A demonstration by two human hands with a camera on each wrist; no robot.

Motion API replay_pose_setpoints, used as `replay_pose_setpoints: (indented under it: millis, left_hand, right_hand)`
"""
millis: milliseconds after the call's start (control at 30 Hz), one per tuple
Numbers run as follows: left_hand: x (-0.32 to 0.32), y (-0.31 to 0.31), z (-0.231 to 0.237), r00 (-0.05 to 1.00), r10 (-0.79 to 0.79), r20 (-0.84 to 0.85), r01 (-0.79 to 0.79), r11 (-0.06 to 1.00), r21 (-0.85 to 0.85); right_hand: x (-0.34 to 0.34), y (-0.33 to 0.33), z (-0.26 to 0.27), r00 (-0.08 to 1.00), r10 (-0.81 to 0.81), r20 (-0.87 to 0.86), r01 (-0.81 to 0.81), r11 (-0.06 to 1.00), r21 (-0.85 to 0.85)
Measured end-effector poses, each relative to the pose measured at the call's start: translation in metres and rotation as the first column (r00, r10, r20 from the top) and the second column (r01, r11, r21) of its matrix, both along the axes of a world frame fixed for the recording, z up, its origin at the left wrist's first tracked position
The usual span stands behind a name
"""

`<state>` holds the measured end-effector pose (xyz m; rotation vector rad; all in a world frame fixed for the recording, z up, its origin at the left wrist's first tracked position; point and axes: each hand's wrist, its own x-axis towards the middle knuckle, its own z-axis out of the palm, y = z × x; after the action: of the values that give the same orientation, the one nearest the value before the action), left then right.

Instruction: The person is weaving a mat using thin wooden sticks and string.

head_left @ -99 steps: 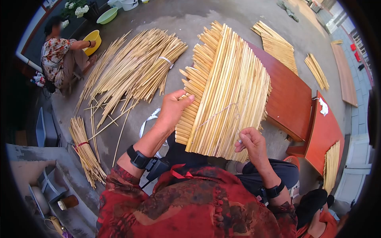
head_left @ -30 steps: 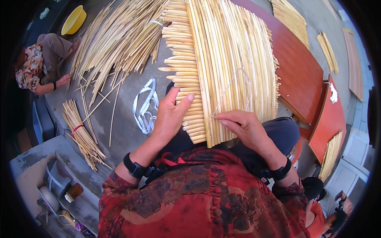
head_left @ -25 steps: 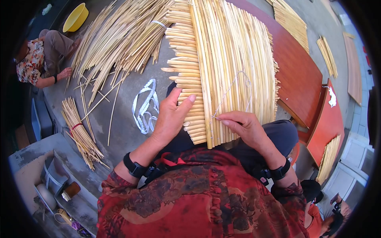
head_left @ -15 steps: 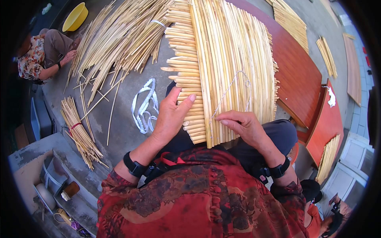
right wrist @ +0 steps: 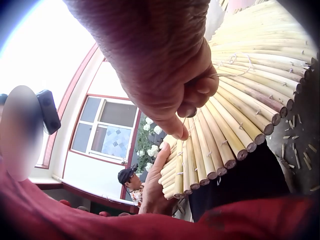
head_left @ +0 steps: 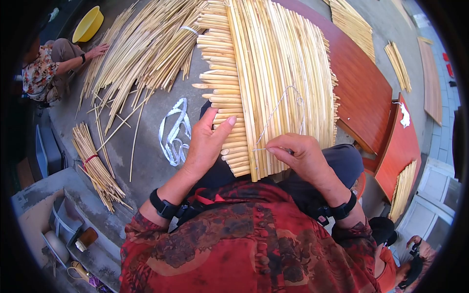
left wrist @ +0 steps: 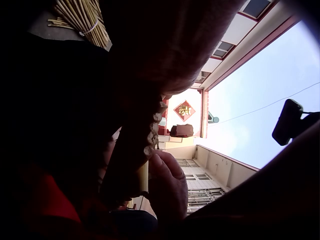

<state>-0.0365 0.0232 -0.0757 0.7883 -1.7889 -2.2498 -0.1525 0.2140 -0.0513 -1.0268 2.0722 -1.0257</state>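
Note:
A mat of pale stalks (head_left: 273, 93), two layers crossing at right angles, lies over the person's lap. The left hand (head_left: 207, 144) grips its left edge, thumb on top and fingers hidden underneath. Close over the mat's near left part, the right hand (head_left: 298, 154) pinches a thin needle (head_left: 260, 149) between thumb and forefinger, its tip pointing left. A loop of white thread (head_left: 276, 108) trails across the stalks. In the right wrist view, small stitches mark the stalks (right wrist: 220, 135), and thread runs from the curled fingers.
Loose stalks (head_left: 146, 49) spread at the upper left, near another person's hand (head_left: 97, 51) and a yellow basin (head_left: 88, 24). A tied bundle (head_left: 95, 166) and white strips (head_left: 173, 132) lie on the ground. Reddish boards (head_left: 361, 83) stand right; concrete steps (head_left: 39, 195) are lower left.
From lower right of the mat, the right hand has moved left to near the left hand, which keeps its grip. The view has tilted down. The other person's hand has moved to the loose stalks.

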Motion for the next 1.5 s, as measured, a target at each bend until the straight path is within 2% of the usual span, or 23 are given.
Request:
replay_pose_setpoints:
  millis: [133,200,233,433,500,533,600,733,800,833,900,933,1000,1033,1067,1133,1267,1300,1333,1400,1433,1500]
  left_hand:
    - [-0.001,0.001,0.001,1.0,0.011,-0.009,-0.011,1.0,0.014]
    - [-0.001,0.0,0.001,1.0,-0.001,0.009,0.001,1.0,0.01]
    - [-0.001,0.0,0.0,1.0,0.006,0.007,-0.006,1.0,0.01]
    - [-0.002,-0.001,0.001,1.0,-0.01,-0.011,0.01,1.0,0.016]
    - [0.0,-0.003,-0.002,0.999,-0.051,-0.01,0.051,0.998,-0.039]
    - [0.0,-0.003,-0.003,0.999,-0.052,-0.013,0.052,0.998,-0.037]
    - [0.0,-0.003,-0.006,0.999,-0.052,-0.016,0.051,0.998,-0.046]
    - [0.001,-0.005,-0.007,0.998,-0.057,-0.007,0.056,0.997,-0.053]
    - [0.001,-0.008,-0.007,0.994,-0.099,-0.039,0.094,0.989,-0.112]
    - [0.001,-0.008,-0.006,0.995,-0.089,-0.045,0.084,0.99,-0.11]
    - [0.0,-0.011,-0.003,0.989,-0.139,-0.042,0.134,0.986,-0.103]
    - [-0.001,-0.013,-0.002,0.991,-0.123,-0.054,0.117,0.988,-0.099]
    - [-0.009,-0.016,0.005,0.976,-0.218,0.004,0.216,0.966,-0.143]
    - [-0.013,-0.017,0.017,0.961,-0.277,0.027,0.278,0.957,-0.082]
    - [-0.017,-0.014,0.029,0.966,-0.257,0.005,0.257,0.964,-0.072]
    - [-0.031,-0.007,0.048,0.936,-0.265,-0.231,0.29,0.953,0.082]
    - [-0.066,0.005,0.073,0.85,-0.366,-0.379,0.44,0.888,0.132]
    - [-0.074,0.005,0.083,0.791,-0.39,-0.471,0.506,0.85,0.146]
    - [-0.082,0.006,0.092,0.778,-0.377,-0.502,0.508,0.848,0.151]
    - [-0.098,0.011,0.11,0.714,-0.579,-0.393,0.594,0.799,-0.098]
    - [-0.104,0.014,0.118,0.729,-0.579,-0.365,0.507,0.815,-0.281]
    - [-0.121,0.019,0.129,0.699,-0.591,-0.402,0.509,0.807,-0.301]
  right_hand:
    - [-0.005,0.0,0.009,0.999,-0.036,-0.006,0.036,0.999,-0.032]
    - [-0.009,0.0,0.015,0.987,-0.023,-0.16,0.035,0.997,0.073]
    - [-0.01,0.0,0.015,0.987,-0.016,-0.161,0.028,0.997,0.073]
    - [-0.01,-0.002,0.009,0.951,-0.023,-0.309,0.012,0.999,-0.038]
    - [-0.01,-0.005,0.011,0.904,-0.038,-0.426,-0.006,0.995,-0.102]
    - [-0.008,-0.005,0.013,0.903,-0.038,-0.428,-0.005,0.995,-0.1]
    - [-0.004,-0.006,0.018,0.931,0.014,-0.364,-0.014,1.0,0.004]
    - [0.004,-0.009,0.011,0.965,0.022,-0.26,-0.021,1.0,0.007]
    - [0.004,-0.01,0.015,0.994,-0.082,0.069,0.071,0.986,0.148]
    - [0.004,-0.008,0.012,0.995,-0.073,0.064,0.063,0.987,0.151]
    - [0.005,-0.003,0.003,0.992,-0.101,-0.071,0.106,0.992,0.068]
    - [0.005,-0.002,0.003,0.993,-0.085,-0.083,0.091,0.993,0.073]
    - [0.008,0.002,0.007,0.963,-0.249,0.101,0.265,0.943,-0.203]
    - [0.009,0.006,0.011,0.969,-0.232,0.08,0.244,0.951,-0.19]
    - [0.01,0.009,0.014,0.976,-0.216,0.002,0.211,0.95,-0.229]
    - [0.007,0.015,0.026,0.977,-0.182,-0.108,0.149,0.955,-0.258]
    - [-0.008,0.036,0.057,0.923,-0.384,0.02,0.357,0.837,-0.414]
    - [-0.013,0.039,0.068,0.903,-0.42,0.094,0.417,0.801,-0.43]
    - [-0.018,0.042,0.08,0.876,-0.451,0.169,0.477,0.762,-0.439]
    - [-0.032,0.055,0.097,0.841,-0.511,0.179,0.536,0.743,-0.4]
    - [-0.035,0.055,0.104,0.834,-0.518,0.191,0.548,0.739,-0.391]
    - [-0.043,0.062,0.112,0.824,-0.538,0.176,0.561,0.733,-0.385]
